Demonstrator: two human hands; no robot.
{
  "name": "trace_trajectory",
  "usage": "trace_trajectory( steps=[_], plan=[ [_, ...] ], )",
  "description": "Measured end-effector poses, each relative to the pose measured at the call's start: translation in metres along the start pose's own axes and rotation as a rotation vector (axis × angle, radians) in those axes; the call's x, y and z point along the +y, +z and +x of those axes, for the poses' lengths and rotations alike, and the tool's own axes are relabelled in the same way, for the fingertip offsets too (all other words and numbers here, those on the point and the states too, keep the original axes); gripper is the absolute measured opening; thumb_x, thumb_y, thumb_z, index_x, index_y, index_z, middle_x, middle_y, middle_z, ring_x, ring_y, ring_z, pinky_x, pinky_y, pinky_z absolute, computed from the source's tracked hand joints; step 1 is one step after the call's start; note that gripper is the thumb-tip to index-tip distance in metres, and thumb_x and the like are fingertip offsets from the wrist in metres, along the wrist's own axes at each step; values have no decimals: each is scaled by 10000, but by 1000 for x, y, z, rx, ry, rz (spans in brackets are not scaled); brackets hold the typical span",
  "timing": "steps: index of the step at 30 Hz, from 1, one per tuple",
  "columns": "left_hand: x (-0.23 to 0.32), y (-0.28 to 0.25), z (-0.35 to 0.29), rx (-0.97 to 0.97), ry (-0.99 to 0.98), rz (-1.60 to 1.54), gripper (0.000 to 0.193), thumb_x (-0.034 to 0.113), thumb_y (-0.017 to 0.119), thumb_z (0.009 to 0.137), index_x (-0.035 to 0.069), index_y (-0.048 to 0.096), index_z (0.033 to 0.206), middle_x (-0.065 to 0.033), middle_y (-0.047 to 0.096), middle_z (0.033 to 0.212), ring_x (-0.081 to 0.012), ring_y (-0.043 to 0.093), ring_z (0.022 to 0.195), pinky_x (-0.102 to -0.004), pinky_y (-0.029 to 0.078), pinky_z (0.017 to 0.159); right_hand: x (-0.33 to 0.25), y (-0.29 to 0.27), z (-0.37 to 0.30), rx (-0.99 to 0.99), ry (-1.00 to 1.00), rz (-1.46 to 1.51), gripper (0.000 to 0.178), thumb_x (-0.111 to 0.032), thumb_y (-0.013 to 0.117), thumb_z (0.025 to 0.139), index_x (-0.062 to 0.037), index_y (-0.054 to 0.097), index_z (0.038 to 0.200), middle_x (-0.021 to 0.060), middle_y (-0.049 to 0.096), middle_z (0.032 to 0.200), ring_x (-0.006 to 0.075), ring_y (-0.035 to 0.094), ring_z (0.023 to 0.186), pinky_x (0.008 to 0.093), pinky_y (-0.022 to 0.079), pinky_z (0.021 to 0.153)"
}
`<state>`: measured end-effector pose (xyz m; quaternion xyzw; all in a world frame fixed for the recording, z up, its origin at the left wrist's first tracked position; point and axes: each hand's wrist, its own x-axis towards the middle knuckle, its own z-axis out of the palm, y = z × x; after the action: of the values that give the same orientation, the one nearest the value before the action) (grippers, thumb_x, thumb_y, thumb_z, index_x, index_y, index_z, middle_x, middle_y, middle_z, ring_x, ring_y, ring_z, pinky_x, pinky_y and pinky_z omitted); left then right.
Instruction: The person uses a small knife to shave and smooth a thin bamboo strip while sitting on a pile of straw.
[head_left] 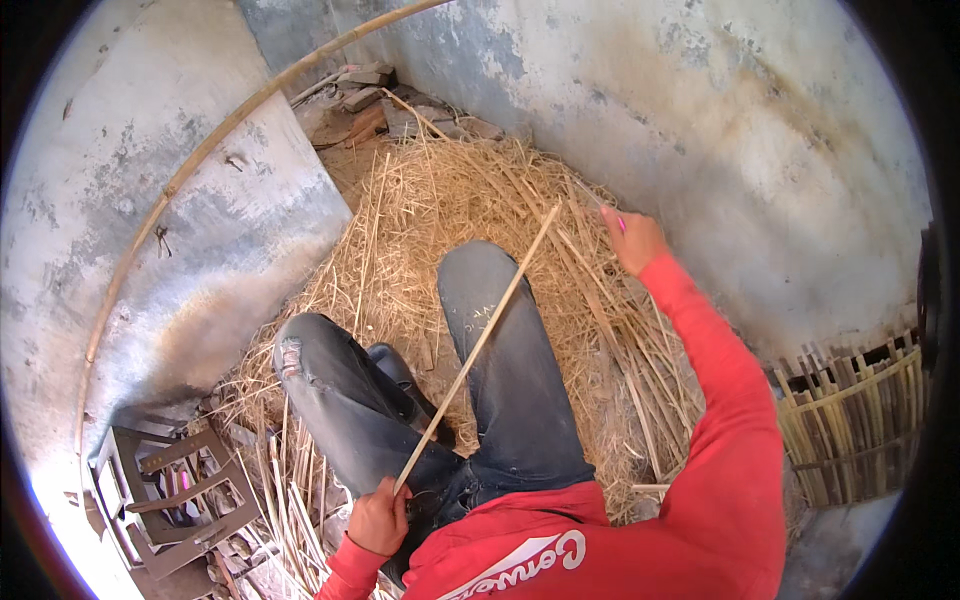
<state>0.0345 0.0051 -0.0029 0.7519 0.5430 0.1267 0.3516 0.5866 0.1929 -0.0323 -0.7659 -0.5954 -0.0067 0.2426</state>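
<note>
My left hand (377, 517) is closed round the lower end of a long, pale bamboo strip (478, 345). The strip slants up and away across my right thigh, its far end in the air beyond my knee. Out to the right, near the wall, my right hand (636, 240) grips a knife (590, 194) with a thin blade and a bit of pink at its handle. The blade points toward the upper left, apart from the strip's far end. My fingers cover most of the handle.
Shavings and split strips (430, 190) lie heaped round my legs. A slatted bamboo basket (855, 425) stands at the right wall, a frame-like stool (180, 495) at the lower left. One long bent pole (165, 195) arches along the left wall; bricks (365, 95) lie in the far corner.
</note>
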Motion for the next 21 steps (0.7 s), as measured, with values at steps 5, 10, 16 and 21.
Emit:
trace_trajectory(
  steps=[5,10,16,21],
  plan=[
    [2,10,3,-11,22,-54,141,94,557,1050,32,645,958,-229,630,717,-471,662,682,-503,505,616,-64,-19,-49,26,-5,307,568,-489,512,1095,17,752,996,235,690,767,417,663,709,481,490,663],
    [-3,6,4,-26,21,-5,126,86,564,1047,30,634,958,-218,637,723,-463,669,683,-501,507,618,-78,-10,-56,4,27,436,525,-473,556,1086,11,750,1022,202,676,740,369,667,684,461,485,639],
    [-8,8,3,8,43,17,37,45,595,1002,41,617,972,-237,650,713,-465,684,689,-522,523,608,-76,-10,-36,119,-18,188,568,-478,537,1094,8,649,821,212,621,671,430,621,643,505,479,616],
    [-6,13,4,35,45,73,11,29,603,986,39,605,989,-242,667,734,-468,691,704,-533,528,606,-82,3,-41,61,39,213,596,-526,536,1080,-6,654,815,247,622,679,469,620,649,551,472,611]
  ],
)
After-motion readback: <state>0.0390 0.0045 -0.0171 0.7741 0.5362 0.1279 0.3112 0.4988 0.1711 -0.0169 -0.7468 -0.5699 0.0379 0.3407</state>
